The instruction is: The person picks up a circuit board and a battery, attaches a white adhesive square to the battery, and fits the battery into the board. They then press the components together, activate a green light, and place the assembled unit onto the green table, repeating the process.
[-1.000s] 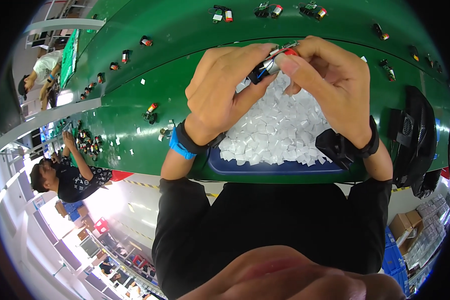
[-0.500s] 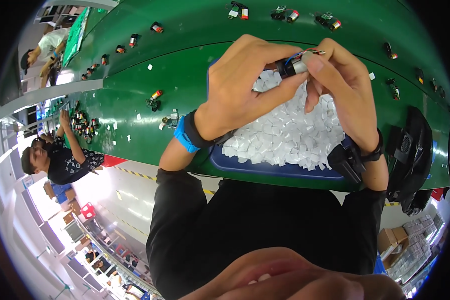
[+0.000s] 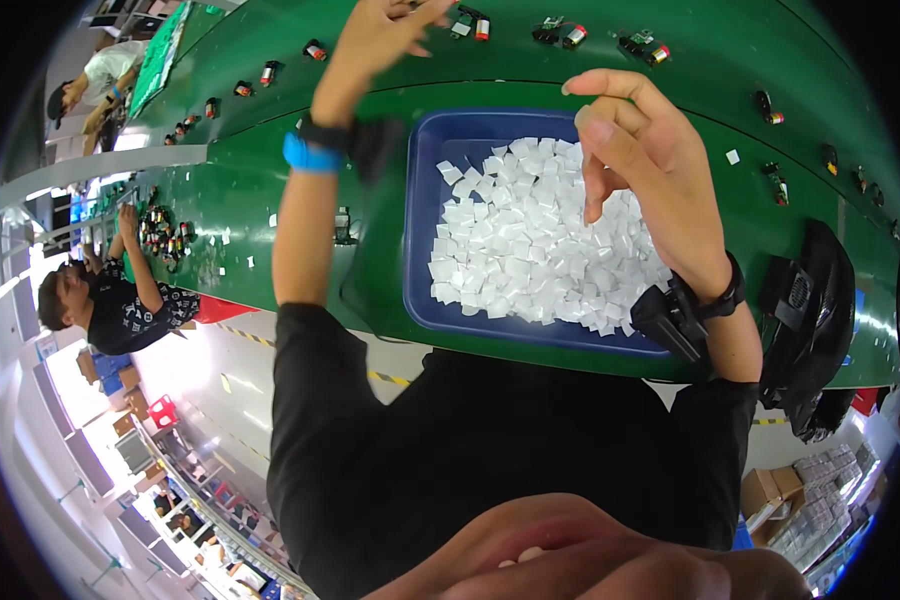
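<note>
My left hand [image 3: 382, 42] is stretched far out at the top edge, slightly blurred, its fingers apart and partly cut off. Nothing shows in it. Its fingertips are beside a small motor assembly [image 3: 473, 24] with a red-and-white cylinder; I cannot tell whether they touch. My right hand [image 3: 650, 165] hovers over the right side of a blue tray [image 3: 422, 215], its fingers loosely bent and apart, holding nothing I can see. White plastic-looking squares [image 3: 530, 240] are heaped in the tray. Each wrist has a dark band, and the left also a blue wristband [image 3: 312, 153].
More motor assemblies [image 3: 645, 48] lie along the far part of the green table [image 3: 370, 270], with a pile of them [image 3: 162, 235] at far left. A black bag [image 3: 818, 300] lies at the right. Another person [image 3: 135, 305] works at the left.
My left hand has left the right and swung up and left to the far side. The wired motor between both hands is out of sight. My right hand stays over the tray, fingers spread more.
</note>
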Available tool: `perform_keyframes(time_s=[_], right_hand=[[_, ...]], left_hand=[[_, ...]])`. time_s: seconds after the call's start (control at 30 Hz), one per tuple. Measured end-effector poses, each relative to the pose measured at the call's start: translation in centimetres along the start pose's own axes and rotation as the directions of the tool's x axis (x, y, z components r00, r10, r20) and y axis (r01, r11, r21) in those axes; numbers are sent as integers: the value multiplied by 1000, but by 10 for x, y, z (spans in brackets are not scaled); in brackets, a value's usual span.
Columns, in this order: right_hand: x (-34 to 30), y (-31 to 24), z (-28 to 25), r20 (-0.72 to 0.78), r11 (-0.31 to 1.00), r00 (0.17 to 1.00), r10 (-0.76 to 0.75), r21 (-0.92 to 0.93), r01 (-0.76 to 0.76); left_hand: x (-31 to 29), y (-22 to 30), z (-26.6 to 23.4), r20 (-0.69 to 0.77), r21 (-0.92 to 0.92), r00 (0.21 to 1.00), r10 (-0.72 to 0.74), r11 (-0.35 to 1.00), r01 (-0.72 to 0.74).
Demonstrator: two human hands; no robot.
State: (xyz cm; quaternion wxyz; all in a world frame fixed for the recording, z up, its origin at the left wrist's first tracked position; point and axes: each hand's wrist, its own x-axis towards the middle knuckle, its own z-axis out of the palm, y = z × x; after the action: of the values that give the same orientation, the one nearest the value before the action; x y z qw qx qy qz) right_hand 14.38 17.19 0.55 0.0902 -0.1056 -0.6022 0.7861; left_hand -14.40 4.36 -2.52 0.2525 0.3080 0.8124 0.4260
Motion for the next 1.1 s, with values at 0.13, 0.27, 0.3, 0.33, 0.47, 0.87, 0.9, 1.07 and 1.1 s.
perform_keyframes(time_s=[0.13,0.27,0.3,0.33,0.47,0.87,0.9,1.07,1.1], right_hand=[[-2,-1,0,16,997,998,-65,-29,66],[-3,-1,-2,26,994,998,-66,-84,68],[-2,0,-2,52,992,997,-60,-108,66],[2,-2,-5,77,987,995,-67,-142,77],[3,5,-14,164,981,986,-21,-188,52],[15,25,-7,-67,993,997,-40,-117,32],[15,20,-14,-92,992,995,-35,-121,23],[11,8,-23,-44,980,999,11,-198,-20],[9,9,-22,-77,964,997,-21,-266,0]], left_hand=[[61,-74,-41,120,520,974,-191,848,102],[89,-102,-16,124,969,699,704,64,-237],[103,-106,-9,236,814,673,701,236,-530],[122,-102,-1,325,548,600,731,372,-749],[96,-73,10,295,325,646,704,562,-761],[-102,66,76,-29,-417,942,335,852,-316],[-106,76,71,55,-408,958,280,882,-234],[-113,72,54,290,-239,926,241,955,-174],[-113,65,54,315,-181,908,276,957,-228]])
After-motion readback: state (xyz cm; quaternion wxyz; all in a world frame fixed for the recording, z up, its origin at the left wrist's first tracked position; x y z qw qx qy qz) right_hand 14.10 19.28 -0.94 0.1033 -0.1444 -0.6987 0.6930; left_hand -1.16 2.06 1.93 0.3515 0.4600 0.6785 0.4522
